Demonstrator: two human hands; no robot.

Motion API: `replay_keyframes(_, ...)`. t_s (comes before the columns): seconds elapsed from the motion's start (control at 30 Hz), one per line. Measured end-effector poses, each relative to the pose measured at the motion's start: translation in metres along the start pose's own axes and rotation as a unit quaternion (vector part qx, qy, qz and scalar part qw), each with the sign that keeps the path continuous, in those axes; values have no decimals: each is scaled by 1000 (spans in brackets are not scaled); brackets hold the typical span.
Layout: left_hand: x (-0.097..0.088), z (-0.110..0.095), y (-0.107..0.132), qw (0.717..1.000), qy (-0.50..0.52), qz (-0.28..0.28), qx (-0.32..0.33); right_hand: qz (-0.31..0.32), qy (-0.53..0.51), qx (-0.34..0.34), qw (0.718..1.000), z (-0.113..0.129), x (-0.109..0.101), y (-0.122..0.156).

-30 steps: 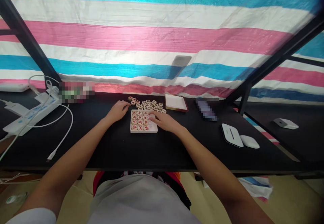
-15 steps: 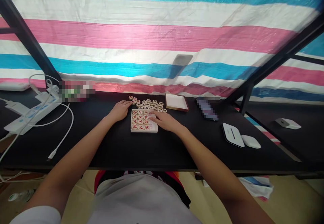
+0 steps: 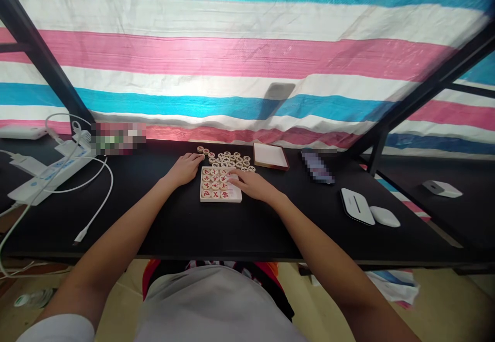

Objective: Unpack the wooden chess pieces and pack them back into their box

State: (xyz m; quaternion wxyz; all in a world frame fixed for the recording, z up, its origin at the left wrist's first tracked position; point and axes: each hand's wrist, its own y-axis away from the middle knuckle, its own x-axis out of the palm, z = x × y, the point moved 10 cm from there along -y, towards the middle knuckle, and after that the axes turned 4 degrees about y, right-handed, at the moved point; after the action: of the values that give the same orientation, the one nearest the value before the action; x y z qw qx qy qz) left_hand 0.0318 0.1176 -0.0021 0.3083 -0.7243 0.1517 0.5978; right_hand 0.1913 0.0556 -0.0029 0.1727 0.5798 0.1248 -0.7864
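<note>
A shallow white box (image 3: 235, 195) lies on the black desk in front of me, with rows of round Chinese chess pieces (image 3: 215, 179) in it, marked in red. Its right part is free of pieces. My left hand (image 3: 188, 167) is at the far left of the box, its fingertips closed over a red-marked piece on the desk, which they mostly cover. Over the box's right edge reaches my right hand (image 3: 248, 182), its index finger and thumb apart and touching the pieces in the upper right. Loose black-marked pieces (image 3: 232, 159) are spread just behind the box.
The upturned box lid (image 3: 269, 156) lies behind on the right, beside a blurred phone (image 3: 317, 166). Farther right are a white flat device (image 3: 356, 206) and a white case (image 3: 384, 216). A power strip (image 3: 50, 176) with white cables takes up the left. Striped sheeting (image 3: 232, 58) hangs behind.
My left fingertips have shifted slightly right, covering more of the red-marked piece beside them. My right hand and the box stay nearly where they were.
</note>
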Motion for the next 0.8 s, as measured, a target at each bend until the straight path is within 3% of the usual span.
replay_keyframes(0.23, -14, 2, 3, 999, -3, -30, -24, 3, 6, 0, 1000, 1, -1, 1)
replay_keyframes(0.4, -12, 7, 4, 999, -5, 5, -38, -6, 0, -7, 1000, 1, -1, 0)
replay_keyframes(0.53, -18, 8, 6, 999, -25, 0, -41, -2, -4, -7, 1000, 1, -1, 0)
replay_keyframes(0.67, -34, -3, 9, 999, -4, -34, -33, 0, -1, -11, 1000, 2, -1, 0)
replay_keyframes(0.8, -50, -30, 12, 993, 97, -61, 1, -16, 7, -7, 1000, 2, -2, 0)
